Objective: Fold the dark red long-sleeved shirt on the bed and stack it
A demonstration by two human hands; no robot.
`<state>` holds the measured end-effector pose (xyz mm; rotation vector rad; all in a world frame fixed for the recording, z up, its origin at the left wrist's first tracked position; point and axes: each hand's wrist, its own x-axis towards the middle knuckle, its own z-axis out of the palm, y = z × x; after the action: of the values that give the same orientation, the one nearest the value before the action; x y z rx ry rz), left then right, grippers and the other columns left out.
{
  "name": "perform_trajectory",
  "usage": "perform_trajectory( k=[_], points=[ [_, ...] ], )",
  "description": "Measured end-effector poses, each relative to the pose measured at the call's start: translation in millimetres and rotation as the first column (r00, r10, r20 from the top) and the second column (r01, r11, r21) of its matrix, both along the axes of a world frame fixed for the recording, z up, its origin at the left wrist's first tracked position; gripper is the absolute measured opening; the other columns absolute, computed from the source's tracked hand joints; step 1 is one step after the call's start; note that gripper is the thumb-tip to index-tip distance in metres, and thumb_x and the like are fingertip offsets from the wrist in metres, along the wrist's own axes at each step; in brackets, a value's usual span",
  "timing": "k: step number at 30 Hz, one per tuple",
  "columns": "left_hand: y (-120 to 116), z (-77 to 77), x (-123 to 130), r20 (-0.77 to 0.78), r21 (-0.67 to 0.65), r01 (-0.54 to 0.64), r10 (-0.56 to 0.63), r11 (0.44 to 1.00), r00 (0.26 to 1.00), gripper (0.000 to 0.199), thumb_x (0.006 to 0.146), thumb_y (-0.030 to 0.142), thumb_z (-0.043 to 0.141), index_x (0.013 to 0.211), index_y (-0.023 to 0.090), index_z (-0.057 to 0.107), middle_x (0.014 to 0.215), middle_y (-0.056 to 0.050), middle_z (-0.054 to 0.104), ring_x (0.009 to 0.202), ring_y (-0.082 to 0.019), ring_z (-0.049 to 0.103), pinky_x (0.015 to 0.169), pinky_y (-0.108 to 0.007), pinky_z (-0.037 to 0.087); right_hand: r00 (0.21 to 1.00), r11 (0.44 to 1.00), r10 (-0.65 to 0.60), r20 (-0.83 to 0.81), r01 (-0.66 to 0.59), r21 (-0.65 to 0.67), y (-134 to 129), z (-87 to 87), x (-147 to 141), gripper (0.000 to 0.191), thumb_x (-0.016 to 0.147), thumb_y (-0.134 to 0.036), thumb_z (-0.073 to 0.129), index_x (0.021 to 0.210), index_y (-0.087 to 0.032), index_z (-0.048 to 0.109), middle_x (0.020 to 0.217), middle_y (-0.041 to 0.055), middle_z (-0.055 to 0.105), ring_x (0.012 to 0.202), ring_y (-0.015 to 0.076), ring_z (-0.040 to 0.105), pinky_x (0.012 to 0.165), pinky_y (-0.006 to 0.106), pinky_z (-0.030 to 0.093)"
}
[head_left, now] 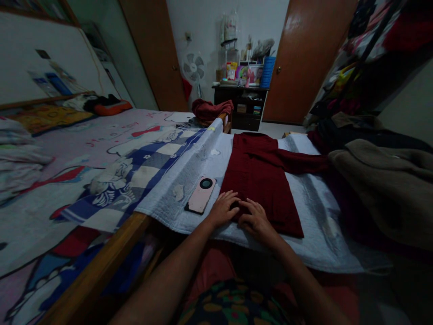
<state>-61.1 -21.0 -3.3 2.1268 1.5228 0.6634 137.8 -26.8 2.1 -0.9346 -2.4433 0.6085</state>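
Single head-worn view, facing forward and down, near the red garment (255,180)

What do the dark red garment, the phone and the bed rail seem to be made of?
Dark red garment: woven or knitted cloth, matte, from its soft creases. Phone: smooth-looking pale pink back, glass or plastic, unclear in dim light. Bed rail: probably wood, dull-finished, from brown colour and squared edge.

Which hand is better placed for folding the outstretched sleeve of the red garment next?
Probably the right hand: it lies at the near part of the red garment, nearer the side where the sleeve stretches out. The left hand is farther from it, closer to the phone.
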Motion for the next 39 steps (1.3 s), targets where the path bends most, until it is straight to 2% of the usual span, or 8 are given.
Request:
perform_trajectory(
  k=[5, 10, 15, 19, 23, 27, 33, 39],
  points=[
    [3, 8.5, -9, 0.064, -0.105, 0.11, -0.104, 0.988, 0.992, 0.03, 0.083, 0.045, 0.063, 0.105, 0.025, 0.068, 0.152, -0.005, 0.038, 0.145, -0.025, 0.021, 0.118, -0.047, 0.011, 0.95, 0.96, -0.099, -0.296, 0.013, -0.28, 3, 6.8, 6, 0.01, 0.086, -0.022, 0.054, 0.085, -0.024, 0.064, 0.128, 0.0068, 0.056, 0.127, 0.0222, 0.045, 0.107, 0.043, 0.034],
    [8, 16.2, -18, 0.114, -0.22, 0.218, -0.197, 0.951, 0.974, 0.046, 0.066, 0.051, 0.079, 0.101, 0.024, 0.068, 0.156, -0.009, 0.029, 0.148, -0.029, 0.01, 0.118, -0.049, 0.004, 0.879, 0.896, -0.232, -0.417, 0.026, -0.444, 8, 10.4, 10, 0.009, 0.085, -0.028, 0.054, 0.083, -0.022, 0.061, 0.118, 0.007, 0.061, 0.113, 0.0209, 0.055, 0.101, 0.037, 0.037],
    [8, 19.7, -18, 0.13, -0.248, 0.219, -0.191, 0.944, 0.973, 0.025, 0.081, 0.042, 0.065, 0.098, 0.024, 0.068, 0.157, -0.006, 0.029, 0.148, -0.026, 0.008, 0.118, -0.05, 0.003, 0.842, 0.864, -0.275, -0.464, 0.005, -0.503, 8, 8.8, 11, 0.012, 0.085, -0.033, 0.056, 0.083, -0.022, 0.061, 0.116, 0.0065, 0.062, 0.111, 0.0211, 0.055, 0.1, 0.036, 0.037],
    [9, 21.0, -17, 0.128, -0.285, 0.209, -0.179, 0.935, 0.976, 0.02, 0.085, 0.033, 0.059, 0.099, 0.023, 0.069, 0.157, -0.006, 0.028, 0.148, -0.023, 0.008, 0.118, -0.047, 0.002, 0.804, 0.836, -0.323, -0.5, -0.005, -0.549, 8, 11.1, 12, 0.016, 0.084, -0.037, 0.058, 0.083, -0.021, 0.062, 0.116, 0.0069, 0.063, 0.109, 0.0217, 0.056, 0.098, 0.036, 0.039],
    [10, 21.3, -16, 0.132, -0.296, 0.199, -0.167, 0.934, 0.977, 0.021, 0.084, 0.027, 0.056, 0.099, 0.023, 0.069, 0.157, -0.005, 0.029, 0.148, -0.023, 0.009, 0.118, -0.047, 0.004, 0.815, 0.847, -0.292, -0.5, -0.023, -0.532, 6, 17.8, 13, 0.017, 0.086, -0.037, 0.057, 0.083, -0.021, 0.063, 0.115, 0.0073, 0.063, 0.108, 0.0217, 0.057, 0.097, 0.036, 0.04],
    [9, 19.7, -16, 0.14, -0.261, 0.186, -0.154, 0.947, 0.978, 0.018, 0.083, 0.028, 0.057, 0.095, 0.023, 0.069, 0.155, -0.005, 0.032, 0.148, -0.024, 0.012, 0.118, -0.049, 0.005, 0.842, 0.884, -0.24, -0.482, -0.015, -0.466, 0, 27.0, 13, 0.017, 0.087, -0.035, 0.055, 0.082, -0.021, 0.063, 0.114, 0.0079, 0.063, 0.108, 0.0218, 0.056, 0.098, 0.037, 0.04],
    [7, 19.3, -16, 0.152, -0.245, 0.186, -0.152, 0.951, 0.977, 0.017, 0.084, 0.03, 0.058, 0.095, 0.023, 0.069, 0.155, -0.005, 0.033, 0.148, -0.023, 0.012, 0.118, -0.05, 0.006, 0.875, 0.909, -0.207, -0.439, 0.005, -0.418, -8, 39.6, 9, 0.014, 0.087, -0.031, 0.056, 0.081, -0.021, 0.064, 0.114, 0.0084, 0.06, 0.109, 0.0214, 0.056, 0.097, 0.036, 0.041],
    [7, 19.5, -17, 0.157, -0.24, 0.191, -0.156, 0.952, 0.975, 0.017, 0.084, 0.03, 0.059, 0.096, 0.024, 0.07, 0.155, -0.004, 0.034, 0.148, -0.023, 0.013, 0.118, -0.05, 0.006, 0.912, 0.955, -0.11, -0.394, -0.013, -0.297, -12, 51.3, -1, 0.01, 0.086, -0.026, 0.057, 0.082, -0.022, 0.066, 0.108, 0.0067, 0.059, 0.106, 0.0198, 0.055, 0.094, 0.034, 0.042]
  ],
)
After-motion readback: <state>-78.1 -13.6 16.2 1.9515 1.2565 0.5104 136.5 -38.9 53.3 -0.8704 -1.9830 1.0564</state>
